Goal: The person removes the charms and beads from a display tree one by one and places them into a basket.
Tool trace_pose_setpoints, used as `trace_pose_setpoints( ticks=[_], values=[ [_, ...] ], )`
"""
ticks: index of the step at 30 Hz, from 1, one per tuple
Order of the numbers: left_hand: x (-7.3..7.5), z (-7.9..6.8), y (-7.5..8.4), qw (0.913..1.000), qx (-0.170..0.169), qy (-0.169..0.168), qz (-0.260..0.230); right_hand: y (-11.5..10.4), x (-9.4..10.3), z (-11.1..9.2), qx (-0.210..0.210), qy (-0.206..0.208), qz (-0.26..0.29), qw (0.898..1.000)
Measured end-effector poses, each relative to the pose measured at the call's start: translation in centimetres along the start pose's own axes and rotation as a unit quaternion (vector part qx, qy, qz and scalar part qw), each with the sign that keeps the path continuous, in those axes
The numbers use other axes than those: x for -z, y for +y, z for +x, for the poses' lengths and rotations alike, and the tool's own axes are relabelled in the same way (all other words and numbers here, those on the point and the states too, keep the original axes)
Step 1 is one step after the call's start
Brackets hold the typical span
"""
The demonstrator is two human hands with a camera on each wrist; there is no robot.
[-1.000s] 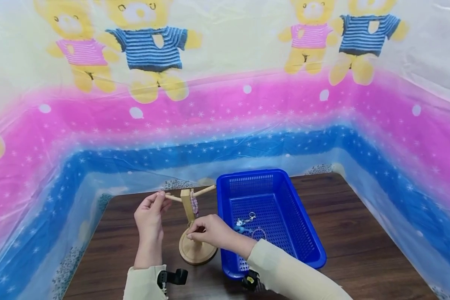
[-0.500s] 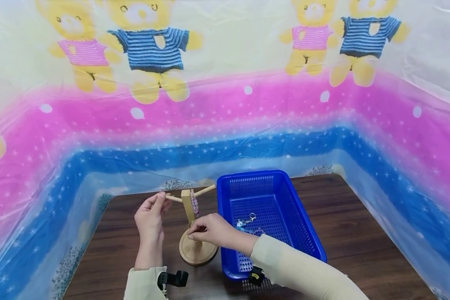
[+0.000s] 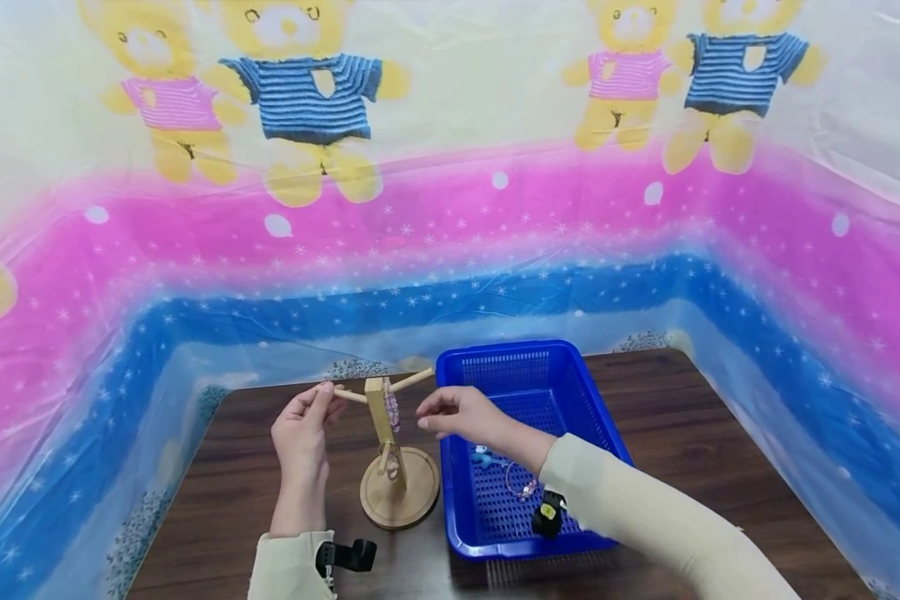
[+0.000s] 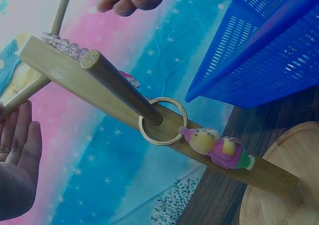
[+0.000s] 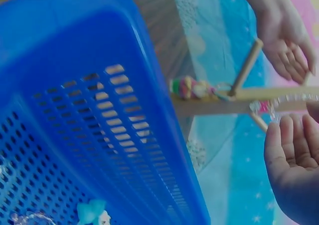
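A wooden stand (image 3: 377,408) with a round base and several pegs is upright on the table. My left hand (image 3: 303,425) pinches the end of its left peg between thumb and fingers. On the lower front peg a keychain (image 4: 214,145) hangs by its gold ring (image 4: 145,135); its figure is yellow, pink and green. A pink beaded bracelet (image 3: 392,407) hangs on the upper right peg, close to the post. Right of the stand, over the basket's left rim, my right hand (image 3: 468,414) is in the air with loosely bent fingers and nothing between them.
A blue plastic basket (image 3: 450,500) with perforated walls stands just right of the stand. Inside lie a blue charm (image 3: 482,457) and a thin beaded bracelet (image 3: 522,485). A printed cloth (image 3: 435,283) with teddy bears rises behind the dark wood table (image 3: 720,467).
My right hand has left the stand's lower front peg, moving up and right toward the basket; the keychain on that peg now shows. My left hand stays at the left peg.
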State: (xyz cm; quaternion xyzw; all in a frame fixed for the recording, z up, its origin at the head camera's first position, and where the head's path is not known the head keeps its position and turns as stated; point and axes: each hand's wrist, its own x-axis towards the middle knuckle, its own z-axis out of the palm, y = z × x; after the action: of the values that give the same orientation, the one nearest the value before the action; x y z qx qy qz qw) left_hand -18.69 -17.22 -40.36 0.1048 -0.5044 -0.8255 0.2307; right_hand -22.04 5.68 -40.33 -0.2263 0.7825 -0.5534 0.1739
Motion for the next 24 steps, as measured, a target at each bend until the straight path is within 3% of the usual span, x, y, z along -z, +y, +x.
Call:
trace_pose_setpoints(
  ticks=[5, 15, 24],
  values=[
    [0.0, 0.0, 0.1, 1.0, 0.002, -0.002, 0.007, -0.2, 0.6, 1.6, 0.003, 0.02, 0.029, 0.999],
    [0.0, -0.2, 0.2, 0.9999, 0.0, -0.001, 0.016, -0.8, -0.1, 4.4, 0.018, 0.038, 0.03, 0.999],
    [-0.1, -0.2, 0.2, 0.9996, -0.002, -0.001, 0.028, -1.0, -0.4, 5.3, 0.028, 0.013, 0.051, 0.998]
  ],
)
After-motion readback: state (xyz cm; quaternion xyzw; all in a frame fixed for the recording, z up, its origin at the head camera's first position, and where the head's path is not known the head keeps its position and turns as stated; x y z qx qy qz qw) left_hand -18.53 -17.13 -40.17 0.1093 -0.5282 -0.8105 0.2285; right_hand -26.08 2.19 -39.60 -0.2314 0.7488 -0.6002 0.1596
